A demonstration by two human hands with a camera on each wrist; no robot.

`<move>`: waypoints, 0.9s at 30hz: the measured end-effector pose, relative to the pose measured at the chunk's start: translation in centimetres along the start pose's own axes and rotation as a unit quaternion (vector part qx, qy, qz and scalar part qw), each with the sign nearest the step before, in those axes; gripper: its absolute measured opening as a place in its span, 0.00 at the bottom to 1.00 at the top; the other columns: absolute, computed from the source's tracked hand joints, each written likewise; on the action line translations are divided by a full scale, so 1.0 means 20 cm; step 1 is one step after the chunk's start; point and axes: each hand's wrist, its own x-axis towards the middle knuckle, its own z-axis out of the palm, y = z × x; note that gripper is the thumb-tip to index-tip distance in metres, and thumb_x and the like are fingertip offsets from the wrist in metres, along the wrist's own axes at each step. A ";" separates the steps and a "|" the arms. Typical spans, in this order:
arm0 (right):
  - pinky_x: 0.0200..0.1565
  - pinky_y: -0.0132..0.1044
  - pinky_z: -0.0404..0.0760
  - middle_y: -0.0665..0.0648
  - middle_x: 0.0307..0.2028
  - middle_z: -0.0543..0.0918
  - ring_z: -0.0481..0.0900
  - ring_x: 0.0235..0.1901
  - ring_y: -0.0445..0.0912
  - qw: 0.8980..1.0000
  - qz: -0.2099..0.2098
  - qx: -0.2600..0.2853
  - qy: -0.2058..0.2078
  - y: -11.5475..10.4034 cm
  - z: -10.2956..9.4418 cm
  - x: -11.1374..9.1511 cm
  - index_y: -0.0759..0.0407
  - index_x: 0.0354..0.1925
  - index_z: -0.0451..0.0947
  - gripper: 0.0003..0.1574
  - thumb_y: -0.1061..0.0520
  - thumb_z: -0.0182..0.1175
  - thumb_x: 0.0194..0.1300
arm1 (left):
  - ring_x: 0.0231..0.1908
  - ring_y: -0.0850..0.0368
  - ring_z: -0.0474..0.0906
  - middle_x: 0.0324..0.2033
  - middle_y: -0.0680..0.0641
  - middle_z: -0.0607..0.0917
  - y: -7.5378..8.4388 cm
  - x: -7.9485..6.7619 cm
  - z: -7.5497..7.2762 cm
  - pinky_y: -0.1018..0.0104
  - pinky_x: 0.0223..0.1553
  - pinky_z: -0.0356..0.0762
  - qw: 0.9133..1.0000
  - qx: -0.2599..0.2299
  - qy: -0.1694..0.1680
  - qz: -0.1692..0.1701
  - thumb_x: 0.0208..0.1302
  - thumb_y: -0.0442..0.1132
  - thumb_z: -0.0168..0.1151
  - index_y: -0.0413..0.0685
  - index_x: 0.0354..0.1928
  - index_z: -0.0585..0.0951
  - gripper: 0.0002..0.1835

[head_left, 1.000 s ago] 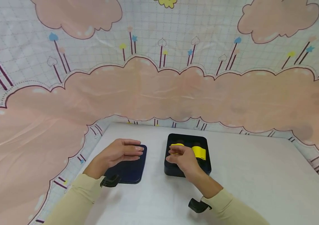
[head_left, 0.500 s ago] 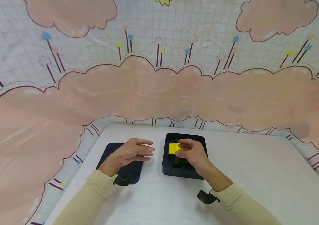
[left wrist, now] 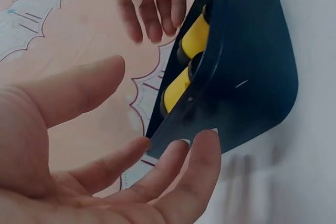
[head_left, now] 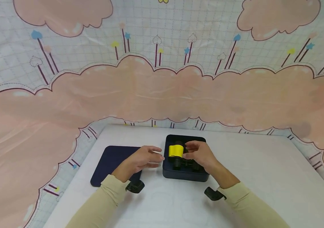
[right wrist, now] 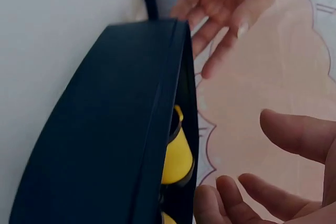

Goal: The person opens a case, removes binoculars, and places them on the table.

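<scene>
Yellow-and-black binoculars [head_left: 176, 150] lie inside a dark navy box [head_left: 184, 176] on the white table. My left hand [head_left: 143, 160] hovers by the box's left wall, fingers spread and slightly bent, holding nothing. Over the right part of the box is my right hand [head_left: 203, 155], its thumb and fingers apart; it hides the right barrel in the head view. Both yellow barrels [left wrist: 177, 92] show past the box rim in the left wrist view. In the right wrist view, the right fingertips [right wrist: 207, 208] come close to the rim.
A flat navy lid [head_left: 110, 164] lies on the table left of the box, partly under the left forearm. White tabletop [head_left: 253, 171] extends to the right. A printed cloth [head_left: 179, 95] with clouds hangs behind the table.
My left hand has moved right, from above the lid to the box's left side. My right hand has shifted right, uncovering the left barrel and covering the right one.
</scene>
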 end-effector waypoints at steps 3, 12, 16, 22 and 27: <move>0.67 0.55 0.79 0.67 0.62 0.81 0.77 0.61 0.61 0.999 -0.009 -0.034 0.003 0.01 -0.02 0.01 0.65 0.66 0.76 0.33 0.64 0.72 0.63 | 0.55 0.44 0.84 0.61 0.33 0.81 -0.01 0.01 0.03 0.46 0.63 0.82 1.000 0.005 0.002 -0.004 0.67 0.32 0.70 0.37 0.72 0.71 0.33; 0.66 0.59 0.79 0.66 0.66 0.79 0.78 0.63 0.63 0.977 -0.070 -0.202 -0.004 0.06 -0.02 0.05 0.63 0.68 0.74 0.39 0.59 0.75 0.61 | 0.48 0.48 0.86 0.62 0.32 0.78 -0.06 0.05 0.09 0.45 0.59 0.85 1.000 0.015 0.007 -0.025 0.64 0.30 0.72 0.34 0.72 0.70 0.35; 0.67 0.61 0.78 0.68 0.67 0.78 0.77 0.63 0.63 0.953 -0.112 -0.283 -0.007 0.07 -0.01 0.07 0.64 0.69 0.74 0.42 0.58 0.77 0.58 | 0.48 0.48 0.85 0.60 0.32 0.78 -0.07 0.08 0.09 0.45 0.59 0.84 1.000 0.011 0.005 -0.025 0.64 0.28 0.71 0.32 0.72 0.69 0.36; 0.69 0.62 0.74 0.67 0.69 0.75 0.70 0.70 0.64 0.921 -0.136 -0.363 -0.032 0.10 -0.01 0.08 0.63 0.71 0.72 0.46 0.54 0.78 0.58 | 0.45 0.50 0.86 0.55 0.33 0.81 -0.08 0.09 0.09 0.45 0.58 0.85 1.000 0.011 0.007 -0.021 0.63 0.26 0.71 0.29 0.70 0.70 0.34; 0.70 0.59 0.75 0.66 0.70 0.74 0.69 0.72 0.62 0.902 -0.149 -0.403 -0.041 0.12 0.02 0.11 0.63 0.71 0.71 0.48 0.51 0.79 0.58 | 0.46 0.49 0.86 0.56 0.33 0.81 -0.07 0.08 0.08 0.46 0.57 0.86 1.000 0.012 0.013 -0.022 0.63 0.26 0.71 0.29 0.70 0.70 0.34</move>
